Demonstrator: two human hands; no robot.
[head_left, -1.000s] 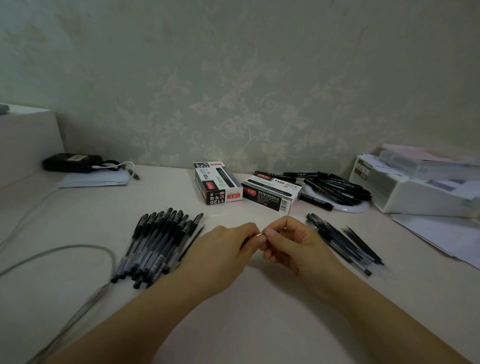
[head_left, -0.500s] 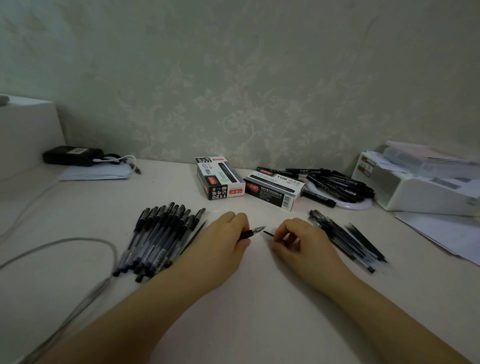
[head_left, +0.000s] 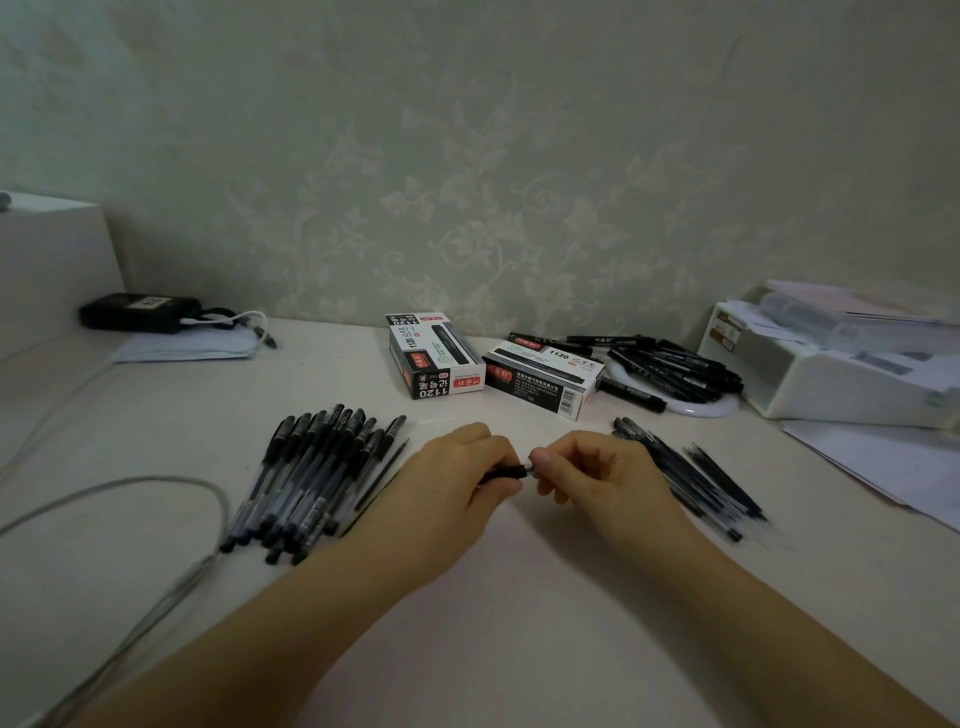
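Observation:
My left hand (head_left: 457, 478) grips a black pen (head_left: 506, 473) above the middle of the white table; most of the pen is hidden in the fist. My right hand (head_left: 597, 475) pinches the pen's tip end with thumb and fingers, and the two hands almost touch. A pile of capped black pens (head_left: 317, 473) lies to the left of my left hand. A looser pile of black pen parts (head_left: 691, 478) lies to the right of my right hand.
Two pen boxes (head_left: 436, 358) (head_left: 545, 376) stand behind the hands. Black markers (head_left: 675, 369) lie on a white round plate (head_left: 706, 408) at back right, beside a white box of papers (head_left: 841, 384). A grey cable (head_left: 156, 486) loops at left; a black device (head_left: 137, 312) sits at back left.
Half a second ago my hands were apart, the left holding the pen with its tip bare, the right holding a small black piece. Now the right hand has closed onto the pen's tip.

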